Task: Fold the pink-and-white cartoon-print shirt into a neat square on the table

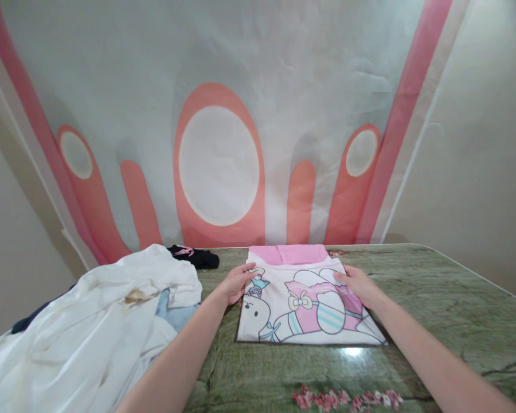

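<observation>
A folded pink and white T-shirt [279,327] with a cartoon animal print lies in front of me on the table. A plain pink strip shows along its far side. My left hand [236,283] grips the shirt's left edge, thumb on top and the other fingers partly hidden. On the opposite edge, my right hand [360,284] pinches the cloth in the same way, with its thumb over the print. The underside of the shirt is out of sight.
To the left, a heap of white clothes [94,310] covers that side of the table, with a light blue garment [176,310] beneath. Behind it lies a black garment [198,257]. The green marbled table [447,310] ends at a patterned wall [275,103].
</observation>
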### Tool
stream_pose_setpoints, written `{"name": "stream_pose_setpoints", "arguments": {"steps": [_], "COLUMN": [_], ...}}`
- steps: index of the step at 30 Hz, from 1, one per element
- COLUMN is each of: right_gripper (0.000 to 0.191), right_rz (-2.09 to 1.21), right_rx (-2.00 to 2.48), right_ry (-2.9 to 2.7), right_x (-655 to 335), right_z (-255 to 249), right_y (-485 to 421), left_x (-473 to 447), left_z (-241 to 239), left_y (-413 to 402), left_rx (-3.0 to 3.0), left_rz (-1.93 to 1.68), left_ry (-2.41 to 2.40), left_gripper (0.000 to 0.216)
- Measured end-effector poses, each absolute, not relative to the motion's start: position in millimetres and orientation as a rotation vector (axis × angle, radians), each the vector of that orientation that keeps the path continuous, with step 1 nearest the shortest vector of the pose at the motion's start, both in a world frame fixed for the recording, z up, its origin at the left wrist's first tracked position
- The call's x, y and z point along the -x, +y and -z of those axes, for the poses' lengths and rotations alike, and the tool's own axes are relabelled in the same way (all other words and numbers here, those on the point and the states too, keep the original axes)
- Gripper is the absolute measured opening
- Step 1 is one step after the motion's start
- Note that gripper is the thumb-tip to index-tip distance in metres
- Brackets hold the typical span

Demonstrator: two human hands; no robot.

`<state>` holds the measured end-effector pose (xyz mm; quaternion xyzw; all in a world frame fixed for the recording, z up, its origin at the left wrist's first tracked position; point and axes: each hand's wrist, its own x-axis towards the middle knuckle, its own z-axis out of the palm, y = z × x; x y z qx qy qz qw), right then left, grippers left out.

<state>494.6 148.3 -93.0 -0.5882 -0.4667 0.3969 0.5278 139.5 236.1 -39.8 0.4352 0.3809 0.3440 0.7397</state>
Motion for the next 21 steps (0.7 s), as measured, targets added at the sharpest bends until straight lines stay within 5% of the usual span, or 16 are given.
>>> {"name": "stream_pose_setpoints", "arguments": {"steps": [11,21], "right_gripper": [0.031,0.047], "right_rz": [-0.713,-0.286], "right_rx": [1.581,1.727], "right_ry": [-1.053,-1.345], "right_x": [-505,-510], "right_z": [106,110], "right_y": [157,154], "left_x": [-143,-135], "left_z": [43,44], "left_y": [228,227], "left_rx": [-1.611,-1.553], "left_rz": [-0.768,-0.731], "left_ry": [1.196,0.882], "left_gripper": [0.062,0.077]}}
